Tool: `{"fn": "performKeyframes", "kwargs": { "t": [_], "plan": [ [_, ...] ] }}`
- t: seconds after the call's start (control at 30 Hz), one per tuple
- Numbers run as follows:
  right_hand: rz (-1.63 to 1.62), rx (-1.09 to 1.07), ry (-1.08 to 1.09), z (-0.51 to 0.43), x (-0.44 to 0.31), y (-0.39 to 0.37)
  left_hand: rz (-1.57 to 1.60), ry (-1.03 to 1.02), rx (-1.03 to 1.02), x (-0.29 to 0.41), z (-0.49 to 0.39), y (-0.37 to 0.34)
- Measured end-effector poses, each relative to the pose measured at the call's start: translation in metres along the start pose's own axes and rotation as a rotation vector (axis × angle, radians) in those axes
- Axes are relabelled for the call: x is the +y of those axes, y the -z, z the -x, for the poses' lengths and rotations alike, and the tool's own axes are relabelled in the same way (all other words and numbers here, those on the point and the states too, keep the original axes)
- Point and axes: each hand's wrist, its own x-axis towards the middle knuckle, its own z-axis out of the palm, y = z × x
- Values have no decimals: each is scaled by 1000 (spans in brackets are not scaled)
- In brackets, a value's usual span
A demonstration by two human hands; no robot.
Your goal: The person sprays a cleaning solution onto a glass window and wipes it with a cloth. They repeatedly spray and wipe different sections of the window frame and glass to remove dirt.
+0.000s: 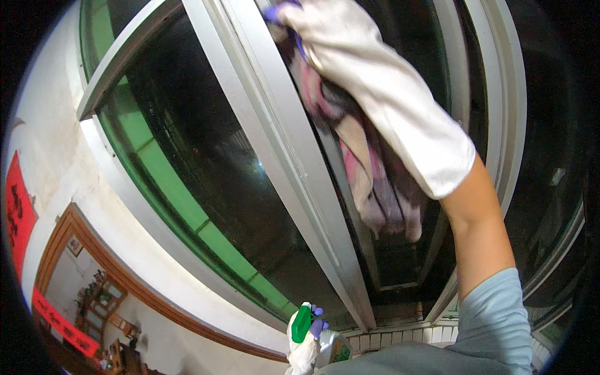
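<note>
My right hand (293,23), in a long white glove with purple fingers, is raised at the top of the view beside the silver window frame (281,140). It grips a pink, beige and grey patterned cloth (361,173), which hangs down in front of the dark glass and is slightly blurred. Low in the view, my left hand (309,335), gloved the same way, holds a clear spray bottle (335,349) by its green and white trigger head.
Tall glass panes (197,108) in silver frames curve across the view. On the left are a white wall (51,126), red paper strips bearing writing (18,220) and a brown wooden frame (126,276) around an opening into a furnished room. Pale tiles (398,337) run below the window.
</note>
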Motion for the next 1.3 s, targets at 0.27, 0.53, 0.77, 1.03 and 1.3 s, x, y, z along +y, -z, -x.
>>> {"fn": "performKeyframes", "kwargs": {
  "t": [0.27,0.53,0.77,1.03,1.3],
  "plan": [
    [397,16,375,64,3,-5,60,-13,17,-10,-2,6],
    [296,173,466,-21,12,-11,0,-22,39,7,2,-8],
    [282,-4,439,90,-3,-16,7,0,34,7,3,-8],
    [294,226,528,0,11,-14,-20,30,44,4,-4,-2],
    [253,-63,344,172,9,-40,6,16,52,10,3,-10]
  ]
}}
